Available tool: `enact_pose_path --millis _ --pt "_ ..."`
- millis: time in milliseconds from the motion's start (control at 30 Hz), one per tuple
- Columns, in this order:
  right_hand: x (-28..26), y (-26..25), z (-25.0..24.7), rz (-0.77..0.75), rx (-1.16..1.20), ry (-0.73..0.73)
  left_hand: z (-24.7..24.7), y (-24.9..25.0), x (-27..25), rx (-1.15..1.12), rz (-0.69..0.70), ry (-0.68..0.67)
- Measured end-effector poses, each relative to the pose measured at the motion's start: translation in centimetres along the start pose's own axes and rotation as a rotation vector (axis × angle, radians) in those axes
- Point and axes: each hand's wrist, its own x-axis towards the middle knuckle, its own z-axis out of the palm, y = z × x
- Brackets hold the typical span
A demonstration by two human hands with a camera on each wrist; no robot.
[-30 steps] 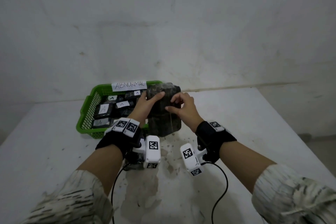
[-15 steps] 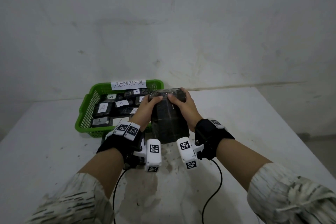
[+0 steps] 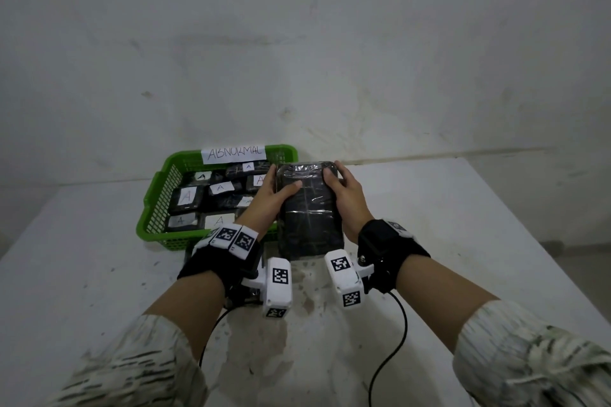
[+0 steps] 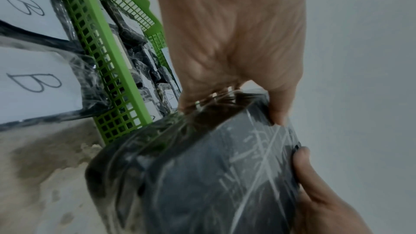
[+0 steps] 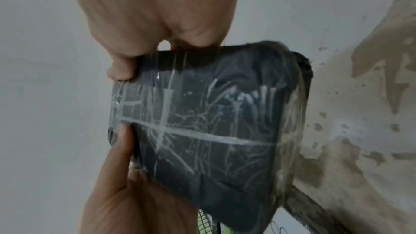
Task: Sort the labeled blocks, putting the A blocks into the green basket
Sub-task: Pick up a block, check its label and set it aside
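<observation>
I hold a black block [image 3: 309, 218] wrapped in clear film between both hands, just above the table and right of the green basket [image 3: 155, 208]. My left hand [image 3: 264, 205] grips its left edge, thumb on the face that is turned toward me. My right hand [image 3: 347, 198] grips the right edge. That face shows no label. The left wrist view shows the block [image 4: 202, 175] under my left hand [image 4: 225, 42]. In the right wrist view my right hand [image 5: 157, 15] grips the block [image 5: 202, 122]. Several blocks marked A [image 3: 186, 198] lie in the basket.
The basket carries a paper sign reading ABNORMAL [image 3: 233, 153] on its far rim. Two blocks marked B [image 4: 33, 77] lie on the table against the basket wall [image 4: 108, 60], seen only from the left wrist. A stained white table [image 3: 463, 241] meets the wall behind.
The block has turned from a tilted pose to straight, with its flat face toward me. Both hands have shifted to grip its upper corners and drawn closer together.
</observation>
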Motion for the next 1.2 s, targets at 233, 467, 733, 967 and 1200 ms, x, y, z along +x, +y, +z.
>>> enact_pose_path --millis 233,467,733,967,1200 --pt "-0.8 -0.1 -0.3 -0.02 -0.074 -0.182 -0.5 -0.3 0.1 0.0 0.044 0.028" --pt "-0.3 0.9 -0.4 -0.015 -0.063 -0.113 -0.1 -0.9 -0.8 0.052 0.066 0.005" --pt "-0.3 1.1 -0.9 0.003 -0.052 -0.11 0.1 -0.9 -1.2 0.052 0.074 -0.031" --pt "-0.3 1.2 -1.4 0.017 -0.086 -0.259 -0.3 -1.2 -1.2 0.016 0.085 -0.006" --pt "-0.6 1.4 -1.1 -0.011 -0.073 -0.188 -0.2 -2.1 -1.7 0.073 0.038 0.038"
